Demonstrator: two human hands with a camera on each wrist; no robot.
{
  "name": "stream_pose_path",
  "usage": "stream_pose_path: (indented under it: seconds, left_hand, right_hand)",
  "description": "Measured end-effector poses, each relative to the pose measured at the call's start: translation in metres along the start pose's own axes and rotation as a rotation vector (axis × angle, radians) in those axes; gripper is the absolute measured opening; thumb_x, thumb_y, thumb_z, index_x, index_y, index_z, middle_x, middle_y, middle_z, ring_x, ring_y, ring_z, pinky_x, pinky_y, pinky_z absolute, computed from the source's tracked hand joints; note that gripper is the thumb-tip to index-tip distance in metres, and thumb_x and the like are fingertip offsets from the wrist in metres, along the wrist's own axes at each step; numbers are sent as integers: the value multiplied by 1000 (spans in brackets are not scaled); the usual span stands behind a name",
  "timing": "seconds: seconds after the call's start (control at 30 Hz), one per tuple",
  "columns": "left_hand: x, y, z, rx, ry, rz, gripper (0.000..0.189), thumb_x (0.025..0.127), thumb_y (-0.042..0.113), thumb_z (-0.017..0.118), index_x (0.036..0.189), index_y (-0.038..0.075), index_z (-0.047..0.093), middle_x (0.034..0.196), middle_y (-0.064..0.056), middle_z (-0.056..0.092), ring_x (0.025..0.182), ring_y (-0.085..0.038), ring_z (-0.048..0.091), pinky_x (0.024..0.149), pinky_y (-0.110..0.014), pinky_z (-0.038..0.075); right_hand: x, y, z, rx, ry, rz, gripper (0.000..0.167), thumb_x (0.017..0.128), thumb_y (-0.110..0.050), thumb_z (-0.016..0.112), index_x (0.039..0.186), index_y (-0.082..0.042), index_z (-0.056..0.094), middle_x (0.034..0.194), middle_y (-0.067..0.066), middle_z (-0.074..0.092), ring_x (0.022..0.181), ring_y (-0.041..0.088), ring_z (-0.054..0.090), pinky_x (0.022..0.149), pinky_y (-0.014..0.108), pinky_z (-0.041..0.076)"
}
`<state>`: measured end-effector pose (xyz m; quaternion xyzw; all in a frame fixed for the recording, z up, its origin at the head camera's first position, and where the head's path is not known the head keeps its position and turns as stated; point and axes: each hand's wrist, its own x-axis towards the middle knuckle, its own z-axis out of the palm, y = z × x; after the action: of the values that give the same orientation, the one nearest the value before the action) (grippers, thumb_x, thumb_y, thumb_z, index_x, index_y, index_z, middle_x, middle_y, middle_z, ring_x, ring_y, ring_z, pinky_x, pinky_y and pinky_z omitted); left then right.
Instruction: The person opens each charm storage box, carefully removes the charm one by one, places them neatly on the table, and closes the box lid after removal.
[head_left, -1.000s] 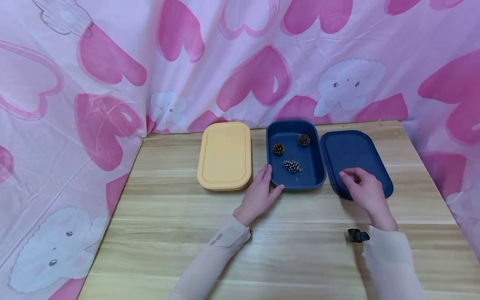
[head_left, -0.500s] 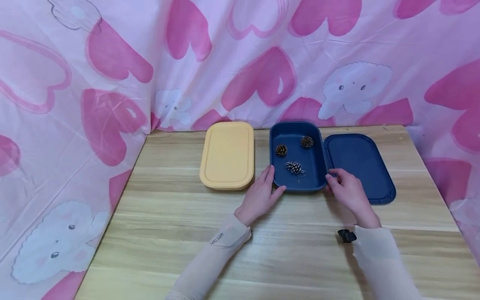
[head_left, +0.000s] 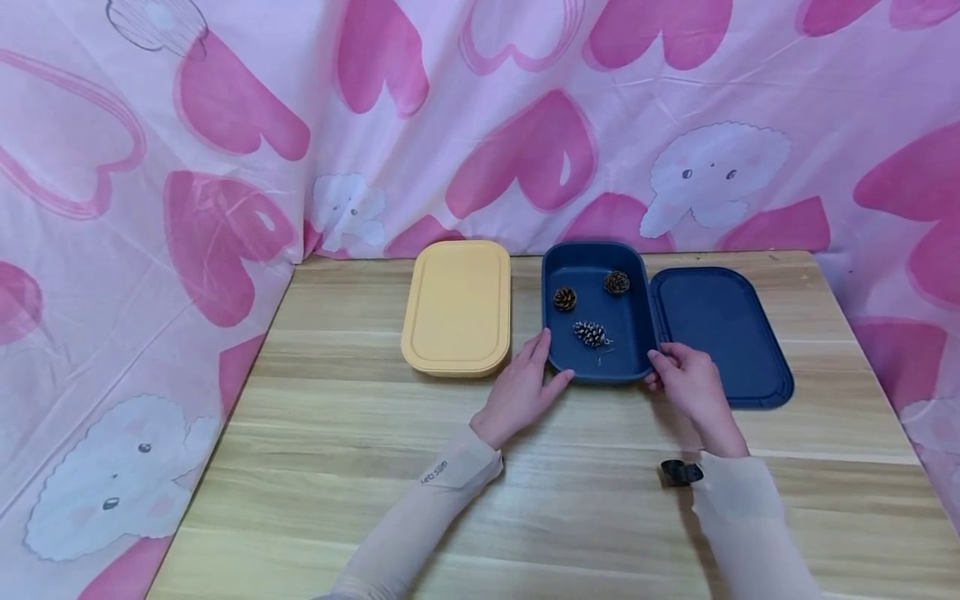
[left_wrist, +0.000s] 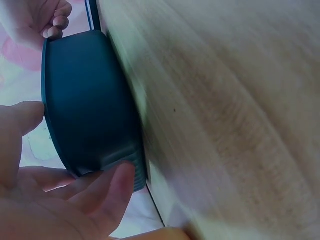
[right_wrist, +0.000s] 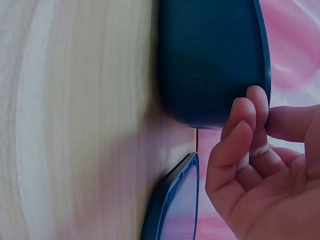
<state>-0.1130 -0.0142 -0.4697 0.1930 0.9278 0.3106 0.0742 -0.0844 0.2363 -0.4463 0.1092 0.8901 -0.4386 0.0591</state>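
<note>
A dark blue food container (head_left: pixel 600 371) stands without its cover at the back of the table. Inside lie two round brown pine cones, one by the left wall (head_left: pixel 565 299) and one at the back right (head_left: pixel 617 282). A longer, white-tipped pine cone (head_left: pixel 592 334) is nearer the front. At the front left corner my left hand (head_left: pixel 522 390) rests its straight fingers along the side, thumb by the front rim. My right hand (head_left: pixel 688 379) pinches the rim at the front right corner, fingers (right_wrist: pixel 232 142) curled against the outer wall in the right wrist view.
The dark blue lid (head_left: pixel 723 333) lies flat on the table just right of the container. Left of it stands a yellow lidded container (head_left: pixel 457 308). A pink heart-patterned cloth (head_left: pixel 517 150) hangs behind the table (head_left: pixel 360 467) and along both sides.
My right hand has moved left from over the blue lid to the container's front right corner and grips it there. My left hand stays at the front left corner.
</note>
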Motion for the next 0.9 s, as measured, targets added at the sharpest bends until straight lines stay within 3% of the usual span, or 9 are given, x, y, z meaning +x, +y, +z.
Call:
stream_pose_path:
  seconds: [0.27,0.43,0.53,0.73,0.83,0.9]
  left_hand:
    - [-6,-6,-5,-240,43,-28,54,93,35,62,139,11,51,136,-7,56,122,-18,56,105,-33,45]
    - [-14,-10,-18,-373,77,-2,30,93,22,64,116,3,66,108,-6,70,94,-13,66,84,-23,54]
    - [-22,-13,-29,-287,153,61,18,91,17,64,102,4,70,93,-4,71,83,-11,64,75,-20,54]
    - [-34,-29,-48,77,411,195,13,83,15,74,93,6,71,89,-4,66,84,-18,59,75,-28,51]
    - [-36,-39,-55,157,456,198,18,79,15,78,92,6,70,88,-5,64,83,-21,56,73,-31,48]
    - [-36,-45,-57,192,450,187,21,78,16,80,93,6,70,89,-5,62,83,-22,54,73,-31,47]
  right_hand:
    - [0,2,2,51,-6,29,49,103,-26,44,132,13,47,83,13,71,64,3,64,63,19,55]
    - [0,2,3,49,-1,33,48,103,-26,45,132,12,48,84,14,71,64,4,64,63,19,55]
    - [0,1,3,38,1,35,48,103,-26,44,131,12,49,85,14,72,64,4,64,62,18,54]
    - [-1,1,3,24,-3,36,48,103,-28,44,131,11,50,85,14,72,65,6,65,64,19,54]
    - [0,1,2,26,-2,38,49,103,-28,45,131,11,50,84,13,72,65,6,65,64,20,55]
    - [0,1,2,26,0,40,48,103,-29,45,130,10,51,84,12,72,65,6,65,64,21,56]
